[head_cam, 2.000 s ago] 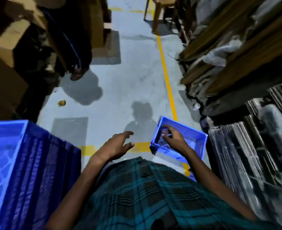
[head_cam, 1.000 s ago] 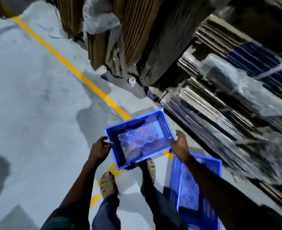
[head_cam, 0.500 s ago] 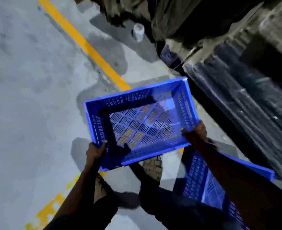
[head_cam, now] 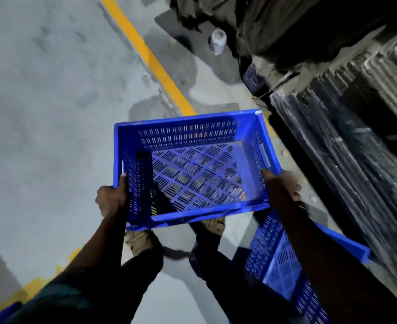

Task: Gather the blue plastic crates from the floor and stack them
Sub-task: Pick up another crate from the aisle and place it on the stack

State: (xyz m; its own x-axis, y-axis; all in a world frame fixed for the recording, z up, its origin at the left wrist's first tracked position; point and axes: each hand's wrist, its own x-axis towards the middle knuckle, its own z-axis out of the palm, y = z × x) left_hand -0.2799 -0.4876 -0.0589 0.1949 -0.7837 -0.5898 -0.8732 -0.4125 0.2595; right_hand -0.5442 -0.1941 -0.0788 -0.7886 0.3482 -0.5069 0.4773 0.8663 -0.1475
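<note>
I hold an empty blue plastic crate (head_cam: 188,136) level above the floor in front of me, its open top facing up and its slotted bottom visible. My left hand (head_cam: 111,198) grips the left rim near the near corner. My right hand (head_cam: 281,188) grips the right rim near the near corner. A second blue crate (head_cam: 279,260) sits on the floor at lower right, partly hidden under my right arm. My feet show below the held crate.
Stacked corrugated sheets and wrapped bundles (head_cam: 356,136) line the right side close to the crates. A yellow floor line (head_cam: 150,59) runs diagonally across the grey concrete. A small white cup (head_cam: 218,40) lies near the stacks. A blue crate corner (head_cam: 3,314) shows at bottom left.
Two seconds ago only my right hand touched the crate on the floor. Now both hands hold it, and it has risen closer to the camera above the second crate.
</note>
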